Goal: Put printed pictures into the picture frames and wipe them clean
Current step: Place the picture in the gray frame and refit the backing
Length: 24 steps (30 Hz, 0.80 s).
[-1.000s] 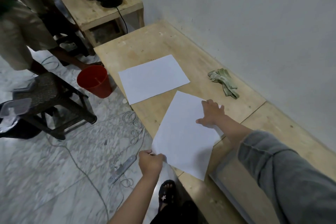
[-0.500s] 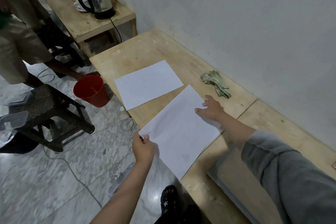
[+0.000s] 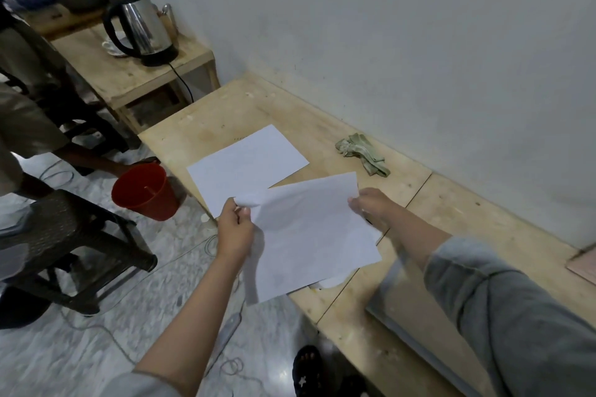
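A white sheet of paper (image 3: 309, 235) is lifted above the wooden bench (image 3: 451, 203). My left hand (image 3: 235, 229) pinches its near-left corner, which curls over. My right hand (image 3: 374, 206) grips its far-right edge. A second white sheet (image 3: 245, 164) lies flat on the bench further along. A crumpled greenish cloth (image 3: 361, 153) lies near the wall. Partly under my right forearm, a flat grey-edged board or frame (image 3: 396, 306) rests on the bench.
A red bucket (image 3: 145, 190) stands on the floor beside the bench, next to a dark woven stool (image 3: 64, 235). A steel kettle (image 3: 142, 32) sits on a small wooden table. Another person stands at the left. Cables lie on the marble floor.
The sheet has come up off the bench and turned. My left hand moved up and away from me along the bench edge with its corner. The camera view tilted back.
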Each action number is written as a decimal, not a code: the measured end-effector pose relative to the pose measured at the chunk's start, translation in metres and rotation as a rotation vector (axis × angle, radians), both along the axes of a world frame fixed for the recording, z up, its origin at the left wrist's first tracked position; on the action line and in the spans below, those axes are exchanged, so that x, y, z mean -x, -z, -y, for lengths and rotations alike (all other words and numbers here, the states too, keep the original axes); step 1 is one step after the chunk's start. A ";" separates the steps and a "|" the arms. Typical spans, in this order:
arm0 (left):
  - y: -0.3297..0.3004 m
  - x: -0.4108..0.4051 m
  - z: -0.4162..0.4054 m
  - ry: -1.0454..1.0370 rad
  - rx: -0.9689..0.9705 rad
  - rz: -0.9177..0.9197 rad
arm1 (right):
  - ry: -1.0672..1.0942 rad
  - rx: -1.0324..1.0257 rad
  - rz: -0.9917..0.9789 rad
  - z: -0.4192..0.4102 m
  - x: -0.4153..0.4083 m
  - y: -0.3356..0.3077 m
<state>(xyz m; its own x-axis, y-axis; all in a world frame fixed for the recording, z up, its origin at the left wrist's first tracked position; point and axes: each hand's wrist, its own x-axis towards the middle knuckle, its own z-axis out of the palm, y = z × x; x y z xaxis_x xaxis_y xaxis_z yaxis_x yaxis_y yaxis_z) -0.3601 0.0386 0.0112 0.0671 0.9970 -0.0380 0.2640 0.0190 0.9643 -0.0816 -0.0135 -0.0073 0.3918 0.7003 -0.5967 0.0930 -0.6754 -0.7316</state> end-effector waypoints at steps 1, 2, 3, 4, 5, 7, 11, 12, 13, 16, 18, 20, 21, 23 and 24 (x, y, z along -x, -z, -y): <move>-0.002 0.001 0.000 0.016 -0.006 0.004 | 0.002 -0.006 -0.006 0.003 0.003 0.000; -0.003 0.002 -0.001 0.025 -0.002 0.007 | 0.017 -0.019 -0.009 0.005 0.006 -0.001; -0.003 0.003 -0.001 0.026 0.013 0.014 | 0.061 -0.041 -0.010 0.007 0.008 -0.004; -0.003 0.005 -0.003 0.016 0.036 0.024 | 0.102 -0.067 0.006 0.009 0.009 -0.005; 0.000 0.006 -0.005 -0.008 0.066 0.034 | 0.127 -0.087 0.027 0.010 0.009 -0.007; 0.005 0.007 -0.009 -0.055 0.145 0.044 | 0.163 -0.106 0.041 0.011 0.004 -0.009; 0.011 -0.004 -0.008 0.038 0.236 0.033 | 0.296 -0.154 0.066 0.026 -0.009 -0.025; 0.010 -0.011 -0.007 0.066 0.226 0.024 | 0.323 -0.157 0.074 0.032 -0.015 -0.029; 0.009 -0.019 -0.006 0.078 0.217 0.015 | 0.345 -0.151 0.090 0.039 -0.020 -0.032; 0.002 -0.056 -0.005 0.106 0.184 -0.013 | 0.433 -0.133 0.138 0.070 -0.039 -0.040; 0.001 -0.083 -0.003 0.172 0.140 -0.064 | 0.512 -0.123 0.167 0.099 -0.050 -0.043; 0.003 -0.108 0.004 0.245 0.105 -0.147 | 0.594 -0.096 0.190 0.130 -0.057 -0.040; 0.006 -0.119 0.009 0.282 0.094 -0.181 | 0.629 -0.085 0.203 0.145 -0.060 -0.037; 0.013 -0.143 0.025 0.373 0.091 -0.239 | 0.713 -0.068 0.228 0.181 -0.063 -0.030; 0.014 -0.153 0.033 0.412 0.094 -0.276 | 0.748 -0.057 0.228 0.197 -0.062 -0.026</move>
<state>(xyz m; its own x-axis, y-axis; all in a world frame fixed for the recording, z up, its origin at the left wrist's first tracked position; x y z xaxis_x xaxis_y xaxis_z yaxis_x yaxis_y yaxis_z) -0.2074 0.0051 -0.0027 0.4291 0.8811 -0.1986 0.5131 -0.0569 0.8564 -0.0194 -0.2105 0.0187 0.8802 0.2290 -0.4156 -0.2195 -0.5800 -0.7845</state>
